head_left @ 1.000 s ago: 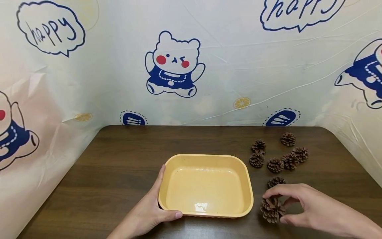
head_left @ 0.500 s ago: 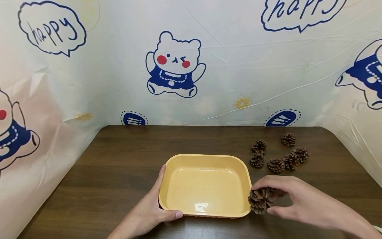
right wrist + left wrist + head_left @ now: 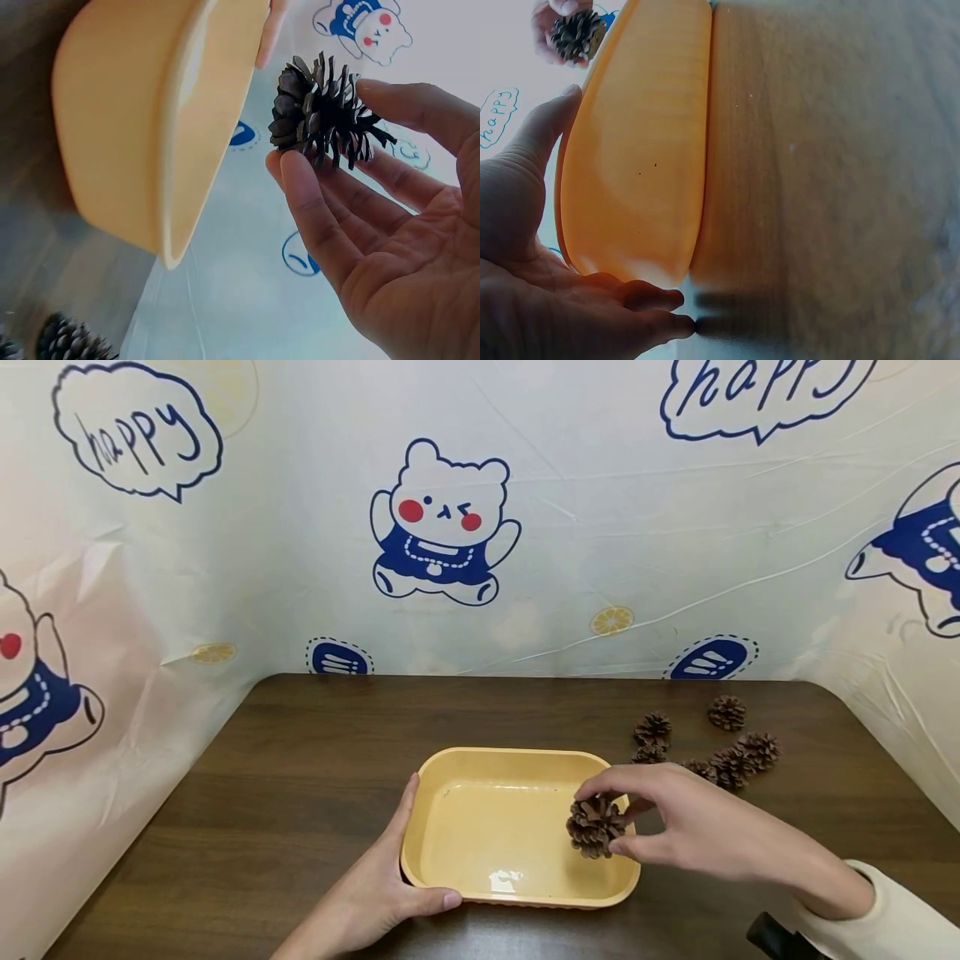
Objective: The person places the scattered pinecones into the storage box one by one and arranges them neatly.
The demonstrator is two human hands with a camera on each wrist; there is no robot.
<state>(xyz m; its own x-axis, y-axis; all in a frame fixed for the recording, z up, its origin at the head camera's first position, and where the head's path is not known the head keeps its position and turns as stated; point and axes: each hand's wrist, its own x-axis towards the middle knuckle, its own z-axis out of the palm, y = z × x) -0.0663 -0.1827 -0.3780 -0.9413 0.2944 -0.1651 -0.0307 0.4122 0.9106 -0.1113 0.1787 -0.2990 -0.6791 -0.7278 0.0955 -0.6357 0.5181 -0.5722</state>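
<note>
My right hand (image 3: 693,822) pinches a brown pine cone (image 3: 594,827) between thumb and fingertips. In the head view the cone appears over the right part of a yellow plastic tub (image 3: 480,835), and the right wrist view has the cone (image 3: 319,112) clear of the tub's rim (image 3: 171,150). My left hand (image 3: 375,881) grips the tub's left end, its thumb along the near rim. Seen from the left wrist, the thumb and fingers of that hand (image 3: 525,225) spread round the tub's end wall (image 3: 637,172). Inside the tub, the visible floor is bare.
Several more pine cones (image 3: 731,767) lie on the dark wooden table (image 3: 315,735) right of the tub, some partly hidden by my right hand. A printed cloth (image 3: 562,568) hangs behind and beside the table. Something black (image 3: 780,937) shows below the right sleeve.
My right hand has carried the pine cone left and up, from the table beside the tub to over the tub's right side. The left hand keeps its grip on the tub.
</note>
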